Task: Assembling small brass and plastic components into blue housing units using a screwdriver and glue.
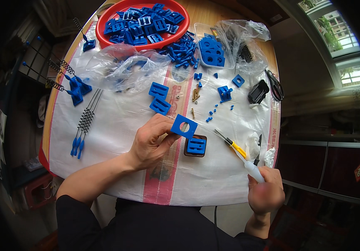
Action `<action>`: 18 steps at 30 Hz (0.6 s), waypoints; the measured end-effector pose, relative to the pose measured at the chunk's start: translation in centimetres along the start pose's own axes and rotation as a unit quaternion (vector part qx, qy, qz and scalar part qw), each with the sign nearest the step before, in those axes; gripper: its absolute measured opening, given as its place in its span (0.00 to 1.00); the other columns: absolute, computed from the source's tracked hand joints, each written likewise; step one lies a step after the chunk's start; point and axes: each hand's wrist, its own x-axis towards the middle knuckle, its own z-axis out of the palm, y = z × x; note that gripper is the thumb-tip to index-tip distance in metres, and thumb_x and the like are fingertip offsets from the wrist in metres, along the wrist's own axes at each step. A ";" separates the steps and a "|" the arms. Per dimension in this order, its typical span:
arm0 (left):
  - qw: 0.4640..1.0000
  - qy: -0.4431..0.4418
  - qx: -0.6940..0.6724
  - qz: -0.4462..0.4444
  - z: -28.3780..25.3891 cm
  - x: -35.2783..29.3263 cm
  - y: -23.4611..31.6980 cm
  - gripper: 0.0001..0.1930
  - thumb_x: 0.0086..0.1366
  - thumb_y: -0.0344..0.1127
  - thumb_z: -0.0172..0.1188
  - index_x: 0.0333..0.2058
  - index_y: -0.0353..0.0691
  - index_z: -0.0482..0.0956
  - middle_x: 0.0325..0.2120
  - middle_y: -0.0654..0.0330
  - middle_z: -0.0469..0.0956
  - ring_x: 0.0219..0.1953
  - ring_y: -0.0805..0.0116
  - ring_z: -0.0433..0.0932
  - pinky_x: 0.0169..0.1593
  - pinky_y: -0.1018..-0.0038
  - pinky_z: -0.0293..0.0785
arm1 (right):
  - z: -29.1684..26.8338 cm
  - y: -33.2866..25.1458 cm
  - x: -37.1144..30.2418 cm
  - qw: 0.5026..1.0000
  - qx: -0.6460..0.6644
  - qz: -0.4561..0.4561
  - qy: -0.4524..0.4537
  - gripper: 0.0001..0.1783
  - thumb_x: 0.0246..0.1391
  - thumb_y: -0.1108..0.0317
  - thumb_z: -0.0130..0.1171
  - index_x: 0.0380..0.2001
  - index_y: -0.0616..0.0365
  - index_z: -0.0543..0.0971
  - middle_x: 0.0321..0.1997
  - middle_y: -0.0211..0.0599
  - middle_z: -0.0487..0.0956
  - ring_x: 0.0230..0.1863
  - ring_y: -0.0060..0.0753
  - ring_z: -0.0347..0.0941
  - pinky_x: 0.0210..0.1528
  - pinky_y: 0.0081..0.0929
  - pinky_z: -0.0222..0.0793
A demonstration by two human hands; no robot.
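The left hand [151, 141] pinches a blue square plate [184, 126] with a round hole, fingers closed on its left edge, holding it tilted just above the tabletop [117, 125]. Directly right of and nearer than the plate sits a brown block [195, 147] carrying a slotted blue piece [196, 145]. The right hand [266, 190] is wrapped shut around a screwdriver [236, 151]. Its long axis runs from near right to far left, and its tip ends just right of the plate. The left hand is nearer the block. Loose brass screws [195, 95] lie farther off, beyond the plate.
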 end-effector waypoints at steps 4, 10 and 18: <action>1.000 -0.001 0.004 0.006 -0.1 0.1 0.0 0.14 0.62 0.18 0.67 0.46 0.39 0.85 0.42 0.56 0.85 0.45 0.59 0.82 0.50 0.66 0.78 | 0.0 -0.1 0.1 1.000 0.000 0.000 0.000 0.19 0.44 0.83 0.76 0.41 0.65 0.82 0.36 0.44 0.83 0.34 0.44 0.81 0.38 0.34 0.76; 1.000 -0.002 0.006 0.003 -0.1 0.0 0.0 0.14 0.62 0.18 0.67 0.46 0.39 0.85 0.42 0.57 0.85 0.45 0.59 0.81 0.50 0.67 0.78 | 0.1 -0.1 0.0 1.000 0.017 0.001 0.003 0.16 0.49 0.85 0.73 0.41 0.68 0.81 0.36 0.46 0.83 0.33 0.40 0.77 0.39 0.31 0.73; 1.000 -0.003 0.005 0.007 -0.1 0.1 0.0 0.15 0.62 0.18 0.68 0.46 0.39 0.85 0.42 0.57 0.85 0.45 0.59 0.82 0.51 0.66 0.78 | 0.0 -0.1 0.0 1.000 0.005 0.000 -0.001 0.18 0.45 0.84 0.75 0.41 0.66 0.81 0.35 0.45 0.83 0.33 0.43 0.79 0.38 0.33 0.76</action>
